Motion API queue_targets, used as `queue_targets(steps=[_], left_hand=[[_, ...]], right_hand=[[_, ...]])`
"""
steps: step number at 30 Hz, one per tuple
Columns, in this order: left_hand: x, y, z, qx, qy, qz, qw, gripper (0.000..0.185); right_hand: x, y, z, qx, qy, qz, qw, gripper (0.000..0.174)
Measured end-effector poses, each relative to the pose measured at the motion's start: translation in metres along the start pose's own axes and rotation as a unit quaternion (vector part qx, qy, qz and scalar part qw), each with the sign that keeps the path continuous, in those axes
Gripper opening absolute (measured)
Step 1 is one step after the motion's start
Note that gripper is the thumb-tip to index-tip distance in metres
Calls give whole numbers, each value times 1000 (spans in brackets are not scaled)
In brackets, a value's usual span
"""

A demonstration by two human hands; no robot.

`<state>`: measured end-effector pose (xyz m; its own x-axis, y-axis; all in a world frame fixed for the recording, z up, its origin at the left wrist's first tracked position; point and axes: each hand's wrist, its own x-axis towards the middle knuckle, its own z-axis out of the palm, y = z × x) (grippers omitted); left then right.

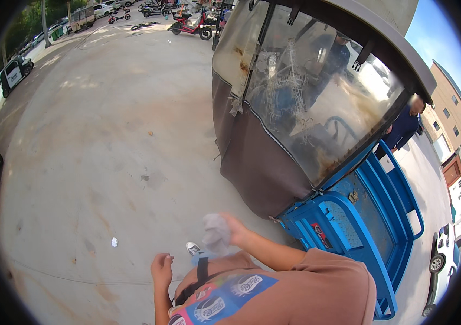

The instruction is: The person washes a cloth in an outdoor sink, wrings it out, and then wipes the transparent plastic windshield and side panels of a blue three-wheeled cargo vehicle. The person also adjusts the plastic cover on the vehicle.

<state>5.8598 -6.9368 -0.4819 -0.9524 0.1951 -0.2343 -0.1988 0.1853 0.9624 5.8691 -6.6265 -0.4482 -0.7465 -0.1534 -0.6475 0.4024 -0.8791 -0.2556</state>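
Note:
A crumpled pale grey cloth (216, 234) is bunched in my right hand (235, 230), held out in front of my body. My left hand (162, 266) hangs lower and to the left, its fingers loosely curled, with nothing seen in it. On my right stands a blue cargo tricycle (346, 211) with a metal bed and side rails. Its cab has a brown cover (263, 162) with a clouded, stained plastic window (295, 77), cracked and patched with clear tape. One canvas shoe (193, 248) shows below me.
A person in dark clothes (403, 126) stands beyond the tricycle; another figure (332, 61) shows through the window. Pale concrete (104, 162) spreads leftward with a white scrap (114, 242) on it. A red scooter (191, 26) and parked cars (443, 260) stand farther off.

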Motion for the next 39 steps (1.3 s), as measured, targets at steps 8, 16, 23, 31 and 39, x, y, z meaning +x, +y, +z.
queue_targets(steps=[8, 16, 23, 31, 39], left_hand=[[109, 31, -32, -9, 49, -13, 999, 17], [249, 47, -30, -15, -36, -20, 999, 16], [412, 70, -58, -3, -74, 7, 997, 18], [594, 135, -98, 24, -109, 13, 994, 17], [754, 170, -65, -5, -135, -4, 991, 20]], right_hand=[[56, -87, 125, 89, -115, -34, 989, 35], [136, -102, 124, 99, -134, -57, 984, 37], [218, -187, 241, 151, -148, -127, 969, 38], [307, -243, 310, 238, -199, -202, 929, 42], [408, -347, 360, 215, -173, -200, 940, 41]])
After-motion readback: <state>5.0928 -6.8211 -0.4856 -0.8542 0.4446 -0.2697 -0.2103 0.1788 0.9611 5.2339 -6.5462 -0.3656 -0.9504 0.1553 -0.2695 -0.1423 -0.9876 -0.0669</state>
